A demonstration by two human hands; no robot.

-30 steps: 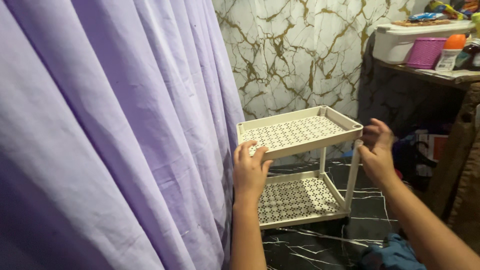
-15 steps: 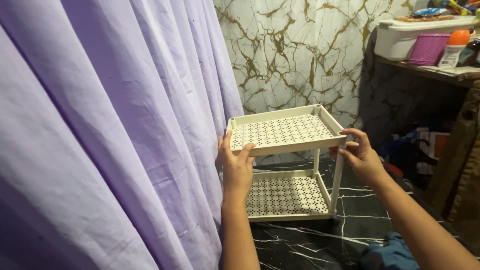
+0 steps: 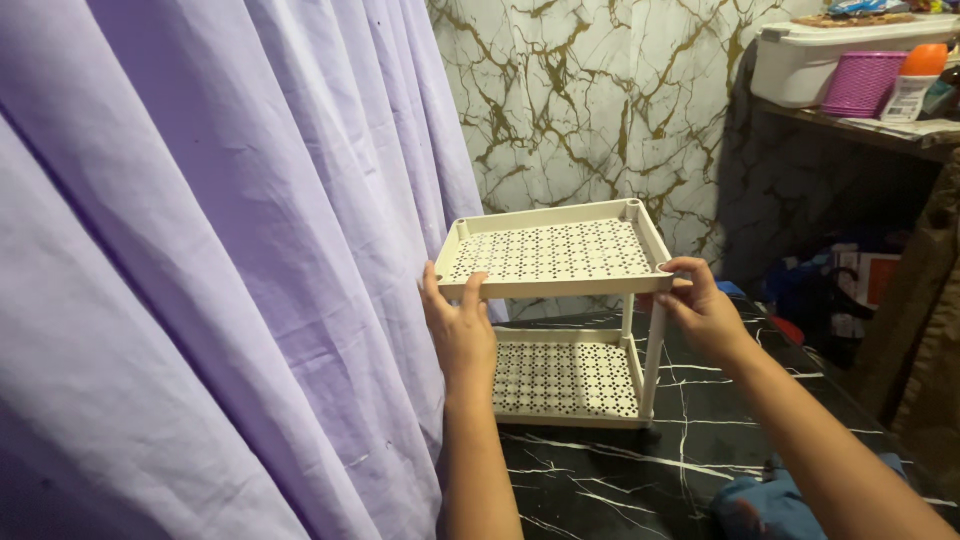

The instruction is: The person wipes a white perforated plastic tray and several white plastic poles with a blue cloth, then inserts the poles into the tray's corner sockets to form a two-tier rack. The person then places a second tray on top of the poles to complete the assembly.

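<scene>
A cream two-tier plastic rack with perforated shelves stands on a black marbled surface, close to a purple curtain. My left hand grips the near left corner of the top shelf. My right hand grips the near right corner, by the upright post. The lower shelf holds nothing.
The purple curtain fills the left half of the view. A white and gold marbled wall is behind the rack. At the upper right a shelf carries a white lidded bin, a pink basket and a bottle. Blue cloth lies near my right forearm.
The rack and both hands have shifted left, closer to the curtain. Both hands keep their hold on the top shelf.
</scene>
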